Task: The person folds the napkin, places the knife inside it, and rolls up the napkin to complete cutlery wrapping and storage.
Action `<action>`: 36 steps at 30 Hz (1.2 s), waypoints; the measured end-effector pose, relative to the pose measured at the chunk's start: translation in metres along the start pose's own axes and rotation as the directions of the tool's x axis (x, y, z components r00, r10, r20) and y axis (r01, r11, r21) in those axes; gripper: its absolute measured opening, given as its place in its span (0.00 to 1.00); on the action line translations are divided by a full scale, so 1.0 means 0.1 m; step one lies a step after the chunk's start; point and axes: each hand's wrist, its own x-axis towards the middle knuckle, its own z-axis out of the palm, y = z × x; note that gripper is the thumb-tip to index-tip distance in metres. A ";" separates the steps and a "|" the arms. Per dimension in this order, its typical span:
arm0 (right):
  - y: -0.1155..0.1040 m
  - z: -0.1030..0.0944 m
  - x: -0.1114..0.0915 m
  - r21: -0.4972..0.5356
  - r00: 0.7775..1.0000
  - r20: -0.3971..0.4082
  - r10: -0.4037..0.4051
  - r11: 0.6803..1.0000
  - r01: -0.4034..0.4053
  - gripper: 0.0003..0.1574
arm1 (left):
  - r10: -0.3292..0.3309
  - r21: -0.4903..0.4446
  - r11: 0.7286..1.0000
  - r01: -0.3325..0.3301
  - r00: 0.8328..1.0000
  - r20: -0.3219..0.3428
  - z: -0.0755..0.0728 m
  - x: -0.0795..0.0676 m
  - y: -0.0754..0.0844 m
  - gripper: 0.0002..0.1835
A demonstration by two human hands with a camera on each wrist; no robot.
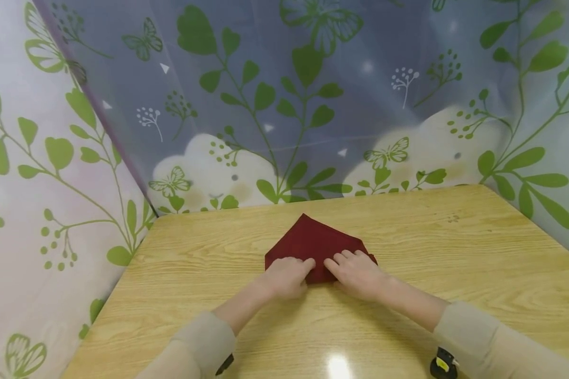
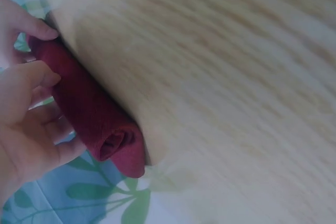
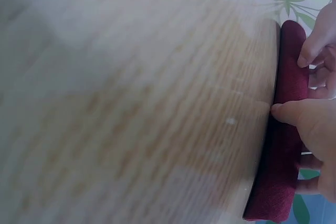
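A dark red cloth (image 1: 313, 239) lies on the table, its far part flat and coming to a point at the back. Along the near side it is rolled into a thick tube; the coiled end of this roll (image 2: 113, 140) shows in the left wrist view. My left hand (image 1: 288, 276) grips the roll left of its middle, thumb on the near side and fingers over the far side. To the right, my right hand (image 1: 357, 273) holds it the same way, its thumb (image 3: 286, 111) pressed low against the roll. The two thumbs point toward each other.
The wooden table (image 1: 194, 247) extends on every side of the cloth. Behind it and at both sides hang printed sheets (image 1: 246, 105) with green leaves and butterflies, meeting the table's edges. A bright light reflection (image 1: 338, 366) shows on the wood at the front.
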 end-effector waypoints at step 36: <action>0.13 0.05 0.15 0.151 1.000 0.010 -0.004 0.989 0.003 0.14 | -0.023 0.406 0.910 0.085 0.988 -0.155 0.11 -0.08 0.12 0.09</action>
